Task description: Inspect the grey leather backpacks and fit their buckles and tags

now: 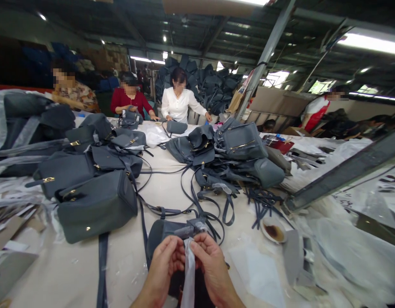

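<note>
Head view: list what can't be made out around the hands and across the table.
All in the head view:
- Near bag: much of its near side, hidden behind the left hand and right hand.
- White strip: its lower end, cut off by the bottom edge.
- Dark marks at right: unreadable, too small and blurred.

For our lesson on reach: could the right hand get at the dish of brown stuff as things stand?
Probably yes: nothing tall stands between the right hand and the dish, only tabletop and thin white sheets, though that hand pinches a pale strip.
</note>
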`<state>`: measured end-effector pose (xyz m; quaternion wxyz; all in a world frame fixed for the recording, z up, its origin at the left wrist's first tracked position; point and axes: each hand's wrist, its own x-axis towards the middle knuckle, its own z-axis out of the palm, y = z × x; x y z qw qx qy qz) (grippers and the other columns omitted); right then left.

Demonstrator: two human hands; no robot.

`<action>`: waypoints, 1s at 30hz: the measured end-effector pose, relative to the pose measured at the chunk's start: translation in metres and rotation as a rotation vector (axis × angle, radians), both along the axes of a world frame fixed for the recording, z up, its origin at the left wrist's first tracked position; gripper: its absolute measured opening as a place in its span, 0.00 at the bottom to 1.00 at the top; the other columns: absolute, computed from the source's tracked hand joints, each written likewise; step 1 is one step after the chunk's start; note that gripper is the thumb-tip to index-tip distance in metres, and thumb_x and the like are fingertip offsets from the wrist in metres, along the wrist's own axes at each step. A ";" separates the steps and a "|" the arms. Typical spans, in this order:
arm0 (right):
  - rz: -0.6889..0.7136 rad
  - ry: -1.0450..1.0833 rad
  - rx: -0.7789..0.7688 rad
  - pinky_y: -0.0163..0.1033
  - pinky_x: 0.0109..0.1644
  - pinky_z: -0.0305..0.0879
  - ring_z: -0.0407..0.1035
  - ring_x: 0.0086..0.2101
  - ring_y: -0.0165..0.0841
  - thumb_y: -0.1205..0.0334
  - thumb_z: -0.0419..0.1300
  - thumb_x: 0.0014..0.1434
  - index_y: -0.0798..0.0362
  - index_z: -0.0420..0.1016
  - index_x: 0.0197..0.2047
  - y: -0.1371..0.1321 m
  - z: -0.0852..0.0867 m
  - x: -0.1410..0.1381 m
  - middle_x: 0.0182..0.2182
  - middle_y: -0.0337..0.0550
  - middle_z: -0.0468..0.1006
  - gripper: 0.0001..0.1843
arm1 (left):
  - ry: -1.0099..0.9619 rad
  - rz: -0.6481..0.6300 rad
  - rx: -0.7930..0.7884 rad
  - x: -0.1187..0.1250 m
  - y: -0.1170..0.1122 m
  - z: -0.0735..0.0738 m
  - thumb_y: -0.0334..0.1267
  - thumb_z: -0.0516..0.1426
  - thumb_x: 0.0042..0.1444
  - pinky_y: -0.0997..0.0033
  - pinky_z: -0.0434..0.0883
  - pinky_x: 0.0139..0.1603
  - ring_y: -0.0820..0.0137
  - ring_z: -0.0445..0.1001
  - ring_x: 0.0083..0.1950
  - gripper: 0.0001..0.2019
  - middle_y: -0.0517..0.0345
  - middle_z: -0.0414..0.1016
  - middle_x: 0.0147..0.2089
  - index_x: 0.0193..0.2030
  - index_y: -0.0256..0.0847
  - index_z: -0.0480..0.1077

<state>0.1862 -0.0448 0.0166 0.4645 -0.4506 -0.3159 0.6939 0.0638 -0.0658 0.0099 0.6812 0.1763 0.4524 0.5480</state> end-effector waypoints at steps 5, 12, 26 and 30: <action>-0.023 -0.092 0.065 0.29 0.23 0.54 0.59 0.20 0.23 0.53 0.70 0.48 0.54 0.69 0.29 0.000 -0.003 0.002 0.19 0.31 0.72 0.16 | 0.271 -0.171 0.070 -0.004 0.001 0.001 0.52 0.65 0.43 0.75 0.63 0.31 0.72 0.67 0.28 0.19 0.60 0.70 0.25 0.28 0.36 0.70; -0.066 -0.248 0.197 0.33 0.29 0.64 0.68 0.25 0.29 0.54 0.68 0.50 0.52 0.69 0.30 0.001 -0.016 -0.003 0.22 0.34 0.74 0.14 | 0.746 -0.005 0.230 0.006 -0.003 -0.007 0.44 0.56 0.54 0.74 0.61 0.28 0.72 0.64 0.26 0.13 0.63 0.64 0.23 0.23 0.40 0.64; 0.042 -0.281 0.135 0.30 0.24 0.61 0.66 0.23 0.28 0.49 0.62 0.55 0.54 0.70 0.33 0.008 -0.016 -0.002 0.21 0.35 0.74 0.15 | 1.253 -0.004 0.854 -0.004 -0.014 -0.027 0.28 0.48 0.63 0.77 0.73 0.38 0.69 0.76 0.37 0.17 0.51 0.76 0.37 0.54 0.43 0.69; 0.025 -0.281 0.184 0.31 0.29 0.63 0.67 0.25 0.28 0.55 0.64 0.54 0.54 0.71 0.36 0.008 -0.009 -0.003 0.22 0.35 0.75 0.12 | 1.094 -0.078 0.776 -0.003 -0.015 -0.021 0.34 0.51 0.62 0.75 0.73 0.39 0.67 0.77 0.37 0.13 0.51 0.77 0.35 0.47 0.44 0.75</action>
